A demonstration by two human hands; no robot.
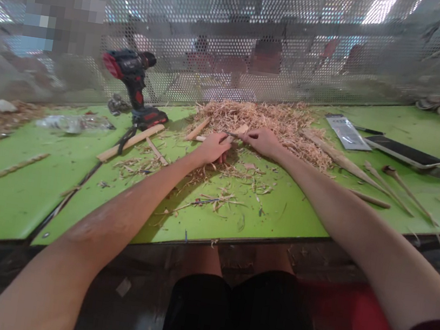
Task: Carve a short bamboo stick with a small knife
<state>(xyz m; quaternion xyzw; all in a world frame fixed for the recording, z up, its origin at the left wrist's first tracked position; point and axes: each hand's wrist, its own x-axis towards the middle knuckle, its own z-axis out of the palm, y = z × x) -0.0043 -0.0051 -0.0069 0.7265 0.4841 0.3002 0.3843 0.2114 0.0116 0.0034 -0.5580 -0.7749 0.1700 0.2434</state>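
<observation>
My left hand is closed around a pale strip of wood, low over the green table; its fingers hide much of the strip. My right hand pinches a thin, dark, blade-like tool that reaches across to the left hand. The tool's exact kind is too small to make out. Right behind both hands lies a heap of curled wood shavings. A short wooden stick rests at the heap's left edge, and loose shavings are scattered below the hands.
A cordless drill stands back left beside a wooden slat. To the right lie a phone, a clear packet and several tapered wooden sticks. A perforated screen closes off the back of the green table.
</observation>
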